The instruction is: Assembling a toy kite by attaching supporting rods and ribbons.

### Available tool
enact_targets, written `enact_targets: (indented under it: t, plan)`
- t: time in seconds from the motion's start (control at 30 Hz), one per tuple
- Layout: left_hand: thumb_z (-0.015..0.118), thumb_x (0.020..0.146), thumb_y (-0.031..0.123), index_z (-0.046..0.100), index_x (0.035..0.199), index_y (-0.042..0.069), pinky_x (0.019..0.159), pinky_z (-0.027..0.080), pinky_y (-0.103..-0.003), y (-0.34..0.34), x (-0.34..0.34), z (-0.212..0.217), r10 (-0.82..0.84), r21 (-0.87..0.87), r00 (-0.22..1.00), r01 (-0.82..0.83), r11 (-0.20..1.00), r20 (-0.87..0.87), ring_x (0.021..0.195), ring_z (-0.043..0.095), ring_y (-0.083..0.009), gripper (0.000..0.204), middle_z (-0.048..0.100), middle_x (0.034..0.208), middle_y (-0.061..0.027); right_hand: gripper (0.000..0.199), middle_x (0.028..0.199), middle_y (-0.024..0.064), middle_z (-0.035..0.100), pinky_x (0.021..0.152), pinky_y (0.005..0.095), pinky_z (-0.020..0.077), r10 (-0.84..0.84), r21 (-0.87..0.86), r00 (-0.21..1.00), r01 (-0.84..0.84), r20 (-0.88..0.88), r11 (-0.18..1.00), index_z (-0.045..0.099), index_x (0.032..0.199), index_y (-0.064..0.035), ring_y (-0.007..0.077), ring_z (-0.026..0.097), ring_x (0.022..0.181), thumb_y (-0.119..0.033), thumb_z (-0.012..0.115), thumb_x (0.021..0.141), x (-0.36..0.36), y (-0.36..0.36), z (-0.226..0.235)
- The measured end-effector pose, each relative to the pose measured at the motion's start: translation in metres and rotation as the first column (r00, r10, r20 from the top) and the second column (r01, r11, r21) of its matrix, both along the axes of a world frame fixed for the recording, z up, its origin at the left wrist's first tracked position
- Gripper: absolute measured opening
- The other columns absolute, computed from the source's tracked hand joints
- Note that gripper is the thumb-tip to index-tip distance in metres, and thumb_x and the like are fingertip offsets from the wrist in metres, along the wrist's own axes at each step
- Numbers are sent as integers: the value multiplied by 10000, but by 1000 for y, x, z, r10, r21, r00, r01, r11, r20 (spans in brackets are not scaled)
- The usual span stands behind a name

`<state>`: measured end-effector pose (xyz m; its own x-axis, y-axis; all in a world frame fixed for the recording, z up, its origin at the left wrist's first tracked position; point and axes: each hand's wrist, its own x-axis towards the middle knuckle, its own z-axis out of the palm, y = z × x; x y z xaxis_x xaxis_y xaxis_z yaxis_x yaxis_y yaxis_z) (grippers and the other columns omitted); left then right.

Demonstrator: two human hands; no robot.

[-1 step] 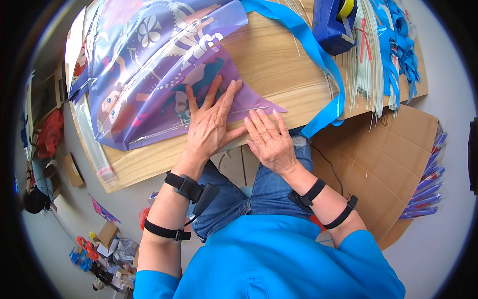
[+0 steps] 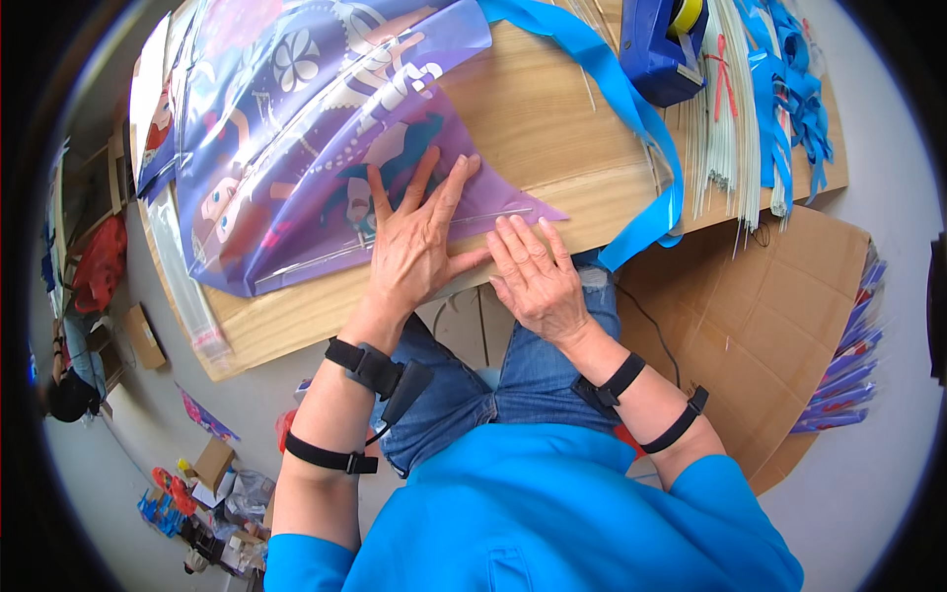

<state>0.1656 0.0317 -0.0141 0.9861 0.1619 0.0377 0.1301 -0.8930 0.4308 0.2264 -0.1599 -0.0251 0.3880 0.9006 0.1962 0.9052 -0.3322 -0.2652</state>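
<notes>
A thin purple plastic kite sheet (image 2: 296,148) with printed cartoon figures covers the left of the wooden table (image 2: 552,128), its far part folded over in glossy creases. Along its near edge runs a thin pale rod (image 2: 326,259), reaching toward the pointed right corner. My left hand (image 2: 414,247) lies flat on the sheet, fingers spread, just past the rod. Beside it my right hand (image 2: 538,281) rests at the table edge, fingers stretched and close together, their tips touching the sheet near that corner. Whatever lies under the palms is hidden.
Blue ribbon (image 2: 629,104) curves across the table and hangs over its edge. A blue tape dispenser (image 2: 659,54), a bundle of thin white rods (image 2: 723,148) and more blue ribbons (image 2: 809,109) sit at the far right. Cardboard (image 2: 760,326) stands below, by folded purple sheets (image 2: 838,385).
</notes>
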Motion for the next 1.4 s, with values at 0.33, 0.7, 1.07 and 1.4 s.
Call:
enact_targets:
  t: [0.33, 0.7, 1.07, 1.4]
  plan:
    - [790, 638, 416, 274, 1469, 131, 1151, 5, -565, 11, -40, 14, 16, 121, 997, -26, 992, 77, 1422, 251, -264, 1019, 312, 1527, -32, 491, 1351, 134, 521, 1109, 510, 299, -11, 27, 1000, 11, 14, 1000, 571, 1231, -19, 267, 464, 1277, -217, 670, 793, -1, -2, 6]
    - [628, 817, 442, 462, 1391, 194, 1174, 151, -455, -27, -82, -7, -23, 329, 991, 64, 942, -129, 1390, 287, -181, 647, 333, 1498, 59, 450, 1172, 120, 624, 965, 384, 439, 155, 249, 976, -115, -151, 962, 581, 1226, -26, 257, 567, 1096, -58, 534, 780, 30, 58, 14]
    - [629, 811, 464, 420, 1414, 195, 1165, 147, -437, -31, -69, -3, -61, 185, 997, 67, 980, -39, 1372, 288, -184, 693, 332, 1491, 60, 350, 899, 116, 641, 702, 316, 514, -104, 92, 503, 349, -858, 933, 641, 1075, -18, 250, 621, 831, -25, 727, 736, 84, 71, 27]
    - [669, 772, 386, 437, 1397, 170, 1114, 246, -393, -36, -43, -10, -228, 66, 973, 230, 971, -27, 1298, 381, -182, 701, 349, 1496, 55, 399, 767, 82, 543, 610, 388, 447, -228, -91, 830, 211, -509, 973, 529, 753, -30, 250, 546, 677, -155, 856, 561, 95, 83, 18]
